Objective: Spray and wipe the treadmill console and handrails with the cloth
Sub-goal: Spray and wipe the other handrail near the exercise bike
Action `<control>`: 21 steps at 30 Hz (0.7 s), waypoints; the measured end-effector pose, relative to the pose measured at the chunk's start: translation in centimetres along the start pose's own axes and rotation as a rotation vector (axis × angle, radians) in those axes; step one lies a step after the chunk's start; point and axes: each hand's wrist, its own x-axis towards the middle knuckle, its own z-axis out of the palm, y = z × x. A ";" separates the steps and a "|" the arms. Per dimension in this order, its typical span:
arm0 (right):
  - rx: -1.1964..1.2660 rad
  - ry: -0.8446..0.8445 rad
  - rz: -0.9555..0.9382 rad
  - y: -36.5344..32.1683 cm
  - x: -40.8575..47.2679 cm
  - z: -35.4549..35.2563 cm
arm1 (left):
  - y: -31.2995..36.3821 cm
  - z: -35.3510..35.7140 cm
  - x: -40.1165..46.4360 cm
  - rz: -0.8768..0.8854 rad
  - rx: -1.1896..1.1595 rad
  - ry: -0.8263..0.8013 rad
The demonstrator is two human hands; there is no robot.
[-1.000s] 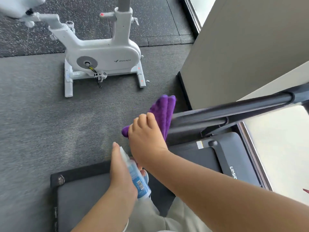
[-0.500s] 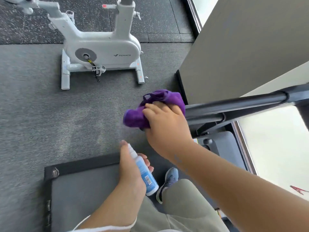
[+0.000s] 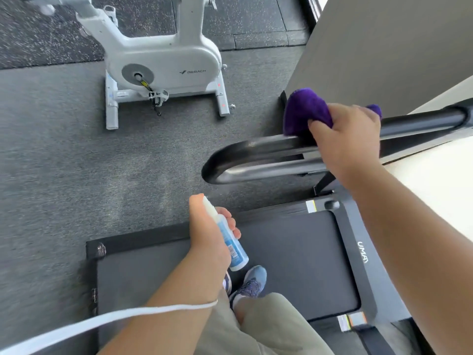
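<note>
My right hand (image 3: 345,139) presses a bunched purple cloth (image 3: 305,111) onto the top of the black treadmill handrail (image 3: 250,155), a little way in from its curved free end. The rail runs right and up toward the frame edge. My left hand (image 3: 210,231) holds a small blue-and-white spray bottle (image 3: 230,242) lower down, nozzle pointing up and away, above the treadmill belt (image 3: 294,252). The console is not in view.
A white exercise bike (image 3: 163,65) stands on the grey floor mat ahead. A grey wall panel (image 3: 384,47) rises right behind the handrail. My feet in blue shoes (image 3: 252,280) stand on the belt. A white cord (image 3: 102,319) crosses my left forearm.
My right hand slid the purple cloth from the handrail's free end further right along the rail. The curved end is now uncovered. The left hand kept the bottle in about the same place.
</note>
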 end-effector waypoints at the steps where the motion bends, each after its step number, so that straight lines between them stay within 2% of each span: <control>1: 0.001 0.011 -0.024 0.4 0.1 0.1 | -0.1 0.3 0.2 0.009 -0.023 0.029; 7: 0.019 0.057 -0.129 1.4 0.1 0.7 | -0.3 1.1 0.6 0.053 -0.154 0.179; 11: 0.087 0.112 -0.158 2.0 -0.6 1.1 | -0.4 -0.1 1.1 0.059 -0.214 0.198; 14: 0.273 0.200 -0.104 1.9 -2.2 0.9 | -0.7 -0.9 1.5 0.016 -0.199 0.175; 17: 0.575 0.355 0.020 1.4 -5.8 0.5 | -0.7 -1.3 1.5 0.017 -0.178 0.178; 21: 0.837 0.398 0.175 1.0 -10.6 3.8 | -0.2 -1.3 2.0 0.020 -0.183 0.153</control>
